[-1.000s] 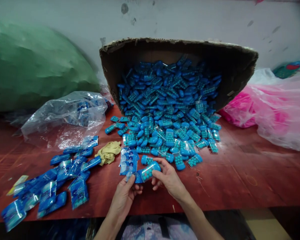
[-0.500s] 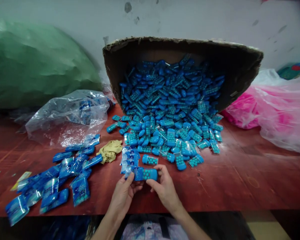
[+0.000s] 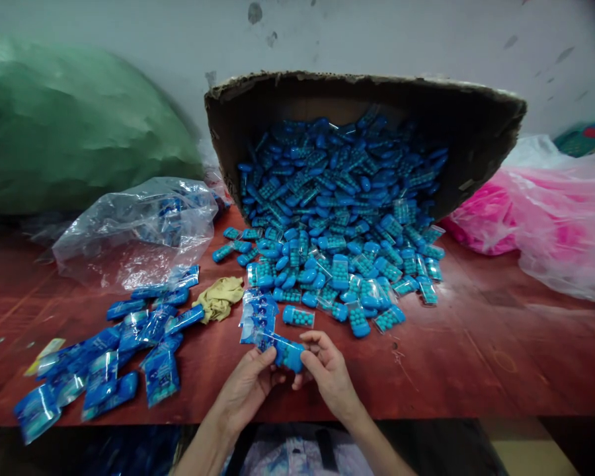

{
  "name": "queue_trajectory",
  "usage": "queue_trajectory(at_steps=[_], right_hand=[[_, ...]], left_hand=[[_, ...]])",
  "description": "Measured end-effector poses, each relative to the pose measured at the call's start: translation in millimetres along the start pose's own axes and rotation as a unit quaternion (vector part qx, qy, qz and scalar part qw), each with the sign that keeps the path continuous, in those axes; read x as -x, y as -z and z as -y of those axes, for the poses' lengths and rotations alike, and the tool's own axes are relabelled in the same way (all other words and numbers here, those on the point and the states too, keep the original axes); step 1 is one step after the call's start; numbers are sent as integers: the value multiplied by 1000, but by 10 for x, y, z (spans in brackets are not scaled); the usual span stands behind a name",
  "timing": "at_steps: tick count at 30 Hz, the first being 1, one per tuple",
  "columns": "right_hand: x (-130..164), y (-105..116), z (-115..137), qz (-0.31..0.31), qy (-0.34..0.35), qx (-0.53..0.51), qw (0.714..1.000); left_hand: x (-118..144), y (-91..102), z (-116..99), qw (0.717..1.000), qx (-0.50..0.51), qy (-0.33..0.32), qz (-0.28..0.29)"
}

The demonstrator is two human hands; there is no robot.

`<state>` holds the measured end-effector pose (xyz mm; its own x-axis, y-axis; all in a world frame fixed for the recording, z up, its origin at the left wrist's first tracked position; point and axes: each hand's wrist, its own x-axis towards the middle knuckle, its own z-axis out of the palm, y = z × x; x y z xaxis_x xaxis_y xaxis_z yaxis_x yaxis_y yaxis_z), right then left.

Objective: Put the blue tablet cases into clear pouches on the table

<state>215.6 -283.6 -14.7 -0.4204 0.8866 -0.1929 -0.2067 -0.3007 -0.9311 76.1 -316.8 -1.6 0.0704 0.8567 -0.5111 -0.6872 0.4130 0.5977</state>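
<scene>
My left hand [image 3: 248, 387] and my right hand [image 3: 327, 373] meet at the table's front edge, both gripping one small blue candy case [image 3: 287, 354] that sits partly inside a blue wrapper. Just above my hands lies a small stack of blue wrappers [image 3: 256, 316]. Behind it, a tipped cardboard box [image 3: 476, 142] spills a heap of blue cases [image 3: 337, 218] onto the red table [image 3: 476, 350]. One loose case [image 3: 298, 317] lies close to my fingers.
Wrapped blue packets [image 3: 104, 363] are scattered at the left front. A clear plastic bag [image 3: 133, 231], a tan cloth [image 3: 221, 297], a large green bag [image 3: 64, 125] and pink-filled bags [image 3: 535, 218] ring the heap.
The case has gone from tilted up in my right hand to lying level between both hands, and now sits lower and further into the wrapper. My hands have closed together.
</scene>
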Motion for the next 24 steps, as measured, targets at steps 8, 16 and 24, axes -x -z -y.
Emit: queue_trajectory(at_steps=[8,16,24], right_hand=[[72,57,-168,-31,143,186,972],[48,39,91,80,110,116,984],[35,73,165,111,110,148,976]], left_hand=[[9,-129,43,999,-1,-17,-41],[23,-22,-7,997,48,41,36],[50,-79,98,994,70,49,67]])
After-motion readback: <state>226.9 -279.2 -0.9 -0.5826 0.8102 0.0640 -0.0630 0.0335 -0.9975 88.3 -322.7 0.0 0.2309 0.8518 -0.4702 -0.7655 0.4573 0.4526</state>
